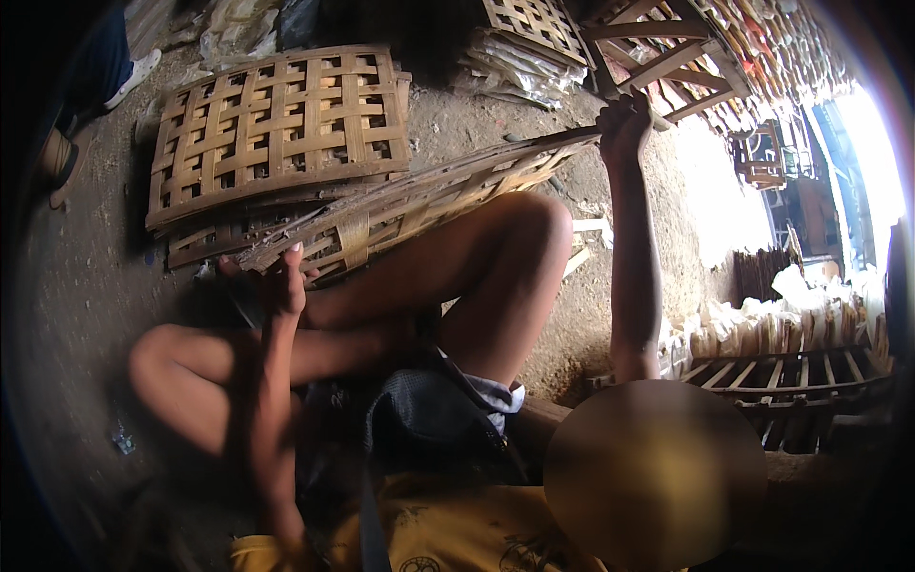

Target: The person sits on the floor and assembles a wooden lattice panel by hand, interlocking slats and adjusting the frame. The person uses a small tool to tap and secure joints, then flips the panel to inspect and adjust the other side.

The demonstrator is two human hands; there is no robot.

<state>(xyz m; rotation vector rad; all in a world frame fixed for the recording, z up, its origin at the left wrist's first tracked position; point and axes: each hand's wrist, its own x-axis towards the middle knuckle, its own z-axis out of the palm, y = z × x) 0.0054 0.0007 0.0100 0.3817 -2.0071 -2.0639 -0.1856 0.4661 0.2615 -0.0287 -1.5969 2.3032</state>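
A woven bamboo panel (386,212) stands on its long edge, slanting across the ground beyond my bent legs. At its near left end is my left hand (283,284), thumb up and fingers partly hidden, closed on the panel's corner. My right arm stretches far out to the panel's other end. There my right hand (626,129) is a fist; a pale stub pokes out on its right side and a dark narrow strip on its left. What kind of thing it grips is too unclear to tell.
Flat woven bamboo panels (276,129) lie stacked beyond the left hand. Another stack (524,71) is at the far middle, beside a wooden frame (667,62). Slatted bamboo pieces (791,374) stand at the right. Another person's shoe (133,78) shows at the far left.
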